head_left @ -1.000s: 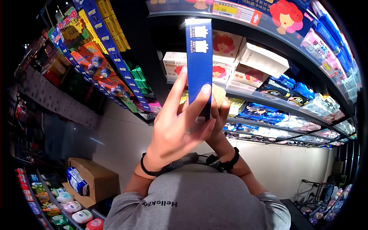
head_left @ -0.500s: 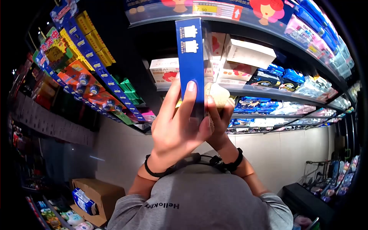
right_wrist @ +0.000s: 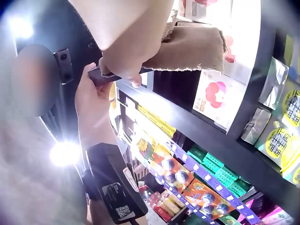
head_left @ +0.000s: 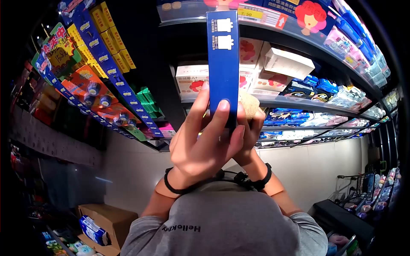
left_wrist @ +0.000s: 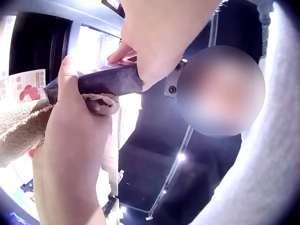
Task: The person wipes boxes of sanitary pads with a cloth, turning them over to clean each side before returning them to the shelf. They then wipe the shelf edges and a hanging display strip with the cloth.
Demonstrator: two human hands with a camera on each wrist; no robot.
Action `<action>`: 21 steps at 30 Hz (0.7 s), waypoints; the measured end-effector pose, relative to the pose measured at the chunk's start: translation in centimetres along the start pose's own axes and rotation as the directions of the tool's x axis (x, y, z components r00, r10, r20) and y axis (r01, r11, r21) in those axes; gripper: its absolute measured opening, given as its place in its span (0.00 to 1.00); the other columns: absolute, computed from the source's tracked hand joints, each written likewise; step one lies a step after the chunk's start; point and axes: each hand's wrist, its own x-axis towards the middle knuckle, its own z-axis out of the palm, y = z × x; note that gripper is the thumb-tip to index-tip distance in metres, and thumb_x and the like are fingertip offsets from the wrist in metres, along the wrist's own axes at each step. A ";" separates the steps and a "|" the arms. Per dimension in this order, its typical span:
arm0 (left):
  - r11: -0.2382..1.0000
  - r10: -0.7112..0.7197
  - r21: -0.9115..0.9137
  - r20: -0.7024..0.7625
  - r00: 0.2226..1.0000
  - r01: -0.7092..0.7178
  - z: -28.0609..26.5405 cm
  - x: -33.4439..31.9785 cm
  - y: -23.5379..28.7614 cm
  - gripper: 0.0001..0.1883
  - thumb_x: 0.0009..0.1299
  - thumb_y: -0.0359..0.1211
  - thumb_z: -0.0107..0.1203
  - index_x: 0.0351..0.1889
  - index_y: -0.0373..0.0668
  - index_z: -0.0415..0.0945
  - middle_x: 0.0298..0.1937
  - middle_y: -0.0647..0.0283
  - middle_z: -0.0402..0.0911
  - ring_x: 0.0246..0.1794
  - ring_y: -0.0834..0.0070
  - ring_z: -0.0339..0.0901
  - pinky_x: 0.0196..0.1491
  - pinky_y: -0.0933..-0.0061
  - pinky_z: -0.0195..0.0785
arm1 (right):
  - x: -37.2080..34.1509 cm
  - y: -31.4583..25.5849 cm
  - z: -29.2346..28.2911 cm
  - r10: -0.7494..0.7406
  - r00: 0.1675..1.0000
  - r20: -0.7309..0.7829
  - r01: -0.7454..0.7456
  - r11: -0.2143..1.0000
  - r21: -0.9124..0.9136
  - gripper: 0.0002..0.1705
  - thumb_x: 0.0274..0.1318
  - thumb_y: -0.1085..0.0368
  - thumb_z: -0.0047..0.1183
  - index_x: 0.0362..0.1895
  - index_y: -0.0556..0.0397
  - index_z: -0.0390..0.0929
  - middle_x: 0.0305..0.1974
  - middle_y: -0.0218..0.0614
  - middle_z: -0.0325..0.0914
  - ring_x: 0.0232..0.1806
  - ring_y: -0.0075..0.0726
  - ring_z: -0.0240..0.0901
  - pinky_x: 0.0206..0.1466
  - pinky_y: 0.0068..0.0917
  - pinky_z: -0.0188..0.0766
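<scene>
An upright, narrow blue box [head_left: 223,72] with white printed pictures near its top stands in front of the shelf in the head view. My left hand [head_left: 198,147] holds its lower part, with one finger lying on the printed side and the thumb near the bottom. Behind the box, my right hand [head_left: 247,151] grips a beige cloth [head_left: 249,105], its fingers curled. In the left wrist view the right thumb presses on the box [left_wrist: 110,80] while the cloth [left_wrist: 23,124] hangs from that hand. Part of the right hand is hidden by the box.
White boxes with a red-haired figure [head_left: 288,62] sit on the shelf straight ahead. Blue packets [head_left: 284,117] fill lower shelves to the right. A blue-edged display rack [head_left: 113,77] stands to the left. An open cardboard box [head_left: 119,217] is at lower left.
The head view swings a little and partly back. Both hands keep hold of the box and cloth, with the box now reaching slightly higher in the view.
</scene>
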 end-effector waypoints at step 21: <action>0.992 0.041 -0.122 0.138 0.990 -0.024 -6.8 2.1 -8.5 0.35 0.51 0.49 0.59 0.54 0.39 0.68 0.58 0.46 0.56 0.56 0.54 0.60 0.56 0.62 0.54 | 2.1 -5.3 0.8 0.026 0.997 0.066 -0.043 0.960 0.278 0.33 0.16 0.79 0.57 0.42 0.54 0.74 0.42 0.44 0.70 0.43 0.49 0.67 0.47 0.38 0.63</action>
